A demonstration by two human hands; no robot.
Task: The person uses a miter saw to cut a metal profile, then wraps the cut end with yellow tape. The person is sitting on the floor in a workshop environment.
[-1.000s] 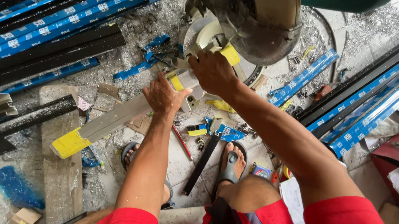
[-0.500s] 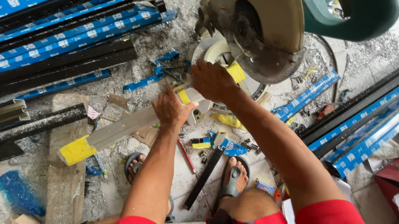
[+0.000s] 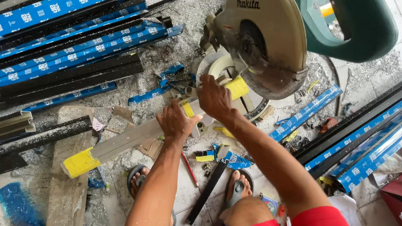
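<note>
Head view: I see my left hand point(image 3: 176, 121) pressed flat, fingers closed down over a long grey aluminium bar point(image 3: 129, 139) that runs from about 8 o'clock up toward the frame's centre. The bar carries a yellow tape band on its near end point(image 3: 80, 162), which rests on a wooden plank point(image 3: 69, 179) at 7 o'clock. My right hand point(image 3: 215, 97) sits just past the left, toward 1 o'clock, curled over the far part of the same bar on the saw's round base point(image 3: 222, 65); how tightly it grips I cannot tell. Right above it, at 12 o'clock, hangs the mitre saw's grey blade guard point(image 3: 265, 42), with the green motor housing point(image 3: 355, 29) at 2 o'clock. Black profiles wrapped in blue film point(image 3: 61, 39) fill 10 o'clock; more of them point(image 3: 371, 137) lie at 3 o'clock. Both sandalled feet point(image 3: 238, 187) show at 6 o'clock, among metal shavings.
</note>
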